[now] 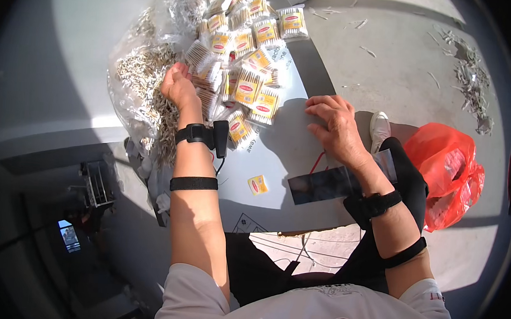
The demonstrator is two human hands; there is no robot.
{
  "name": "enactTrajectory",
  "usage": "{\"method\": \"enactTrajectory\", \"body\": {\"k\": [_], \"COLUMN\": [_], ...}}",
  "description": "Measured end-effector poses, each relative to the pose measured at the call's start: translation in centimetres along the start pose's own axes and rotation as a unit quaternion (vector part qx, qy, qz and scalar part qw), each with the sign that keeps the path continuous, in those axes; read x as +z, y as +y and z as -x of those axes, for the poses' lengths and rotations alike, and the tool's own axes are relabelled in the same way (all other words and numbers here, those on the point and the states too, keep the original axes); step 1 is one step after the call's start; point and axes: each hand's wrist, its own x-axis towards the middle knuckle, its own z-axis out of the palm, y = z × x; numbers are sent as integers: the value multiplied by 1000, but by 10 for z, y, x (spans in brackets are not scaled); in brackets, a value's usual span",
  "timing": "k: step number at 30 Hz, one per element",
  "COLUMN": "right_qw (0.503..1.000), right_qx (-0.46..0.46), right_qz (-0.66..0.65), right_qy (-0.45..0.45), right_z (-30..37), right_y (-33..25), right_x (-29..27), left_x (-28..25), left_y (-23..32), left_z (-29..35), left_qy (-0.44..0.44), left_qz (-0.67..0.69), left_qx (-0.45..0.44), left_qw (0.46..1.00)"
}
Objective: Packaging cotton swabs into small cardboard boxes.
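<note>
My left hand (181,86) is over the loose cotton swabs (146,74) in a large clear plastic bag (172,11). Its fingers are curled together and their tips are hidden, so I cannot make out what they hold. Right beside it lies a heap of small clear packets of cotton swabs (248,89) with yellow labels. My right hand (338,128) hovers over the table's right side, thumb and fingers apart, with nothing visible in it. Below it, a dark glossy strip (318,185) sticks out past the table edge under my forearm. One loose yellow label (258,185) lies flat nearer me.
The pale table (282,155) has a right edge running down beside my leg. A red plastic bag (446,171) stands on the floor to the right, near my white shoe (379,129). Scattered scraps (473,85) lie on the floor at far right.
</note>
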Motion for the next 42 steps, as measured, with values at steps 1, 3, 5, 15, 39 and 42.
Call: {"method": "enactTrajectory", "body": {"k": [1, 3, 5, 15, 39, 42], "right_qw": [1000, 1000, 1000, 995, 976, 945], "right_qx": [0, -2, -9, -49, -148, -208], "right_qz": [-1, -3, -12, 72, 135, 234], "right_qy": [1, 2, -4, 39, -91, -94], "right_z": [2, 3, -1, 5, 109, 88], "right_y": [0, 0, -4, 1, -85, -83], "right_x": [-1, -1, 2, -2, 87, 101], "left_x": [-2, -7, -15, -103, -225, -235], "left_y": [1, 5, 11, 47, 28, 22], "left_z": [2, 5, 5, 165, 299, 291], "left_qy": [4, 10, 18, -179, -171, -171], "left_qz": [-6, -13, -69, -152, -259, -233], "left_qx": [-17, -33, 34, -54, -30, -14], "left_qw": [1000, 999, 997, 971, 950, 957]}}
